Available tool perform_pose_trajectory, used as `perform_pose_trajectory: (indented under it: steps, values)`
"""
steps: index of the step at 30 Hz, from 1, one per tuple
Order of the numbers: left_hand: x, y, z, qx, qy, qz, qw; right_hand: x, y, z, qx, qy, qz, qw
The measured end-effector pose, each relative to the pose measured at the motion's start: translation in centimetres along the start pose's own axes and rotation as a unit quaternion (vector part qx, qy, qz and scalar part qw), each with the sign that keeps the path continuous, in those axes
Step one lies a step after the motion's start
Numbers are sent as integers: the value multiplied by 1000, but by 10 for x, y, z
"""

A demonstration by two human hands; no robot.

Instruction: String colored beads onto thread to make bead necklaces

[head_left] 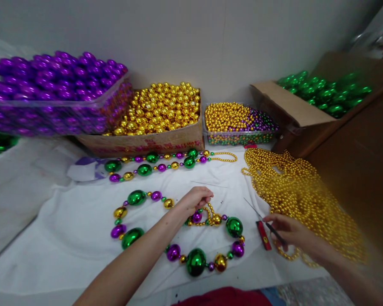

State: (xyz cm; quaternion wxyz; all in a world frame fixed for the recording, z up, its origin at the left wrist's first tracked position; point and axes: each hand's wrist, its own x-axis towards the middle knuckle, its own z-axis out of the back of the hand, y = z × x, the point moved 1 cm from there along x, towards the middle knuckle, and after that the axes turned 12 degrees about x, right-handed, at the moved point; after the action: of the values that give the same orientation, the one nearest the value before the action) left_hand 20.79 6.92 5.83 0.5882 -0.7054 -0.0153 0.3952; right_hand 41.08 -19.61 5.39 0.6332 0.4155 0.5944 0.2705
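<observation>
A gold bead strand (211, 209) is pinched by the closed left hand (199, 197) over a multicoloured bead necklace (196, 262) on white cloth (76, 250), while a black-handled tool (275, 233) is gripped by the curled right hand (289, 231).

Brown box (338, 146) seemingly hems gold strands (301, 189).

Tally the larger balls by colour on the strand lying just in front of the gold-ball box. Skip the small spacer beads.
Green balls: 5
Purple balls: 5
Gold balls: 5
Total: 15
</observation>
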Motion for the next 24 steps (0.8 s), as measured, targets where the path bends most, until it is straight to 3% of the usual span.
perform_pose_trajectory:
  steps: [3,7,11,24]
  values:
    - [0,-1,-1,-2,5,-2,1000,0,-2,-10,168,32,8,985]
    - [-3,-3,-1,-5,1,-5,1000,17,1,-21,276,87,4,957]
    - [-9,-6,-2,-8,-3,-8,1000,36,3,-21,290,104,-9,951]
    - [-20,-14,-5,-4,8,-6,1000,64,16,-40,296,61,0,953]
